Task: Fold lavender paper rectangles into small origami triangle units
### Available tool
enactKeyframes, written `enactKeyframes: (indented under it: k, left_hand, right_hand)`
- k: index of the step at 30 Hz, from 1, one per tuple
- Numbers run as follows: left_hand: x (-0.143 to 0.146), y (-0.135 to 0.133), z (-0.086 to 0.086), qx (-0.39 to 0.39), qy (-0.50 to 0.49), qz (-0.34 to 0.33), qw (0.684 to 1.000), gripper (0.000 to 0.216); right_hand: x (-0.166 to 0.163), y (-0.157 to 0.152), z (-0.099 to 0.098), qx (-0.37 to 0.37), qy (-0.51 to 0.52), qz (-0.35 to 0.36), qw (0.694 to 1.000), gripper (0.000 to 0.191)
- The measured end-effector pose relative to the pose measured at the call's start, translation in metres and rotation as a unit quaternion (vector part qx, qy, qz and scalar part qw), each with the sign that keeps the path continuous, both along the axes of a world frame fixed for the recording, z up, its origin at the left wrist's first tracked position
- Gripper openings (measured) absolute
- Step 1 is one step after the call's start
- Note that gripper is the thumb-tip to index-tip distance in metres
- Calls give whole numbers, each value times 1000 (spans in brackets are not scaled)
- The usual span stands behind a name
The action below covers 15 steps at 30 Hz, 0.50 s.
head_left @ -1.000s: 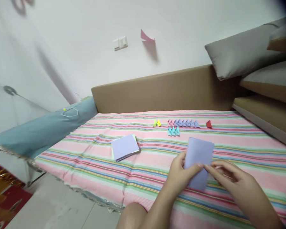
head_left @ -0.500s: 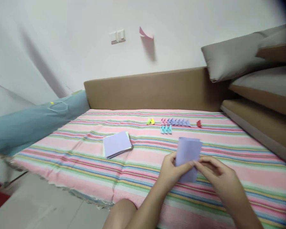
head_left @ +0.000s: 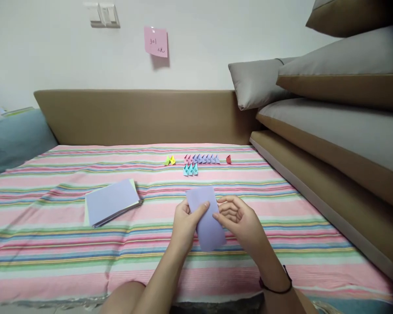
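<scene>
A lavender sheet of paper, folded into a narrow rectangle, is held over the striped bed cover. My left hand grips its left edge, thumb on top. My right hand pinches its right edge, fingers curled. Beyond the hands lie small folded paper pieces: a yellow-green pair, a row of pink and lavender ones, a blue cluster and one red piece.
A stack of coloured paper squares with a lavender sheet on top lies to the left. A brown headboard runs along the back. Grey and brown cushions are piled on the right. A pink note hangs on the wall.
The view has swung to the right and levelled. Both hands keep hold of the lavender sheet, which now looks narrower and sits closer to the body.
</scene>
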State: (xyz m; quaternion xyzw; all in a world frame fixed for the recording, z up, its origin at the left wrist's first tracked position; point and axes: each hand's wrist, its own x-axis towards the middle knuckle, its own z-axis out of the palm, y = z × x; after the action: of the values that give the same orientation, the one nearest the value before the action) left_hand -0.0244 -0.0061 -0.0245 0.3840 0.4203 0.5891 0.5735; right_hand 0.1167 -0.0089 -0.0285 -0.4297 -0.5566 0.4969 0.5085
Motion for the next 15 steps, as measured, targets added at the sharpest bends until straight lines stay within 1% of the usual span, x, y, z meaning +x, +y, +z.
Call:
enactKeyframes:
  k: [6, 10, 15]
  left_hand:
    - [-2, 2, -5, 8, 17, 6, 1000, 30]
    - [-3, 0, -2, 5, 27, 13, 1000, 33]
    - [-2, -3, 2, 11, 42, 18, 999, 30]
  right_hand:
    - [2, 0, 0, 2, -9, 11, 1000, 36]
    - [3, 0, 0, 1, -16, 17, 1000, 36]
    - [3, -3, 2, 12, -13, 25, 1000, 31]
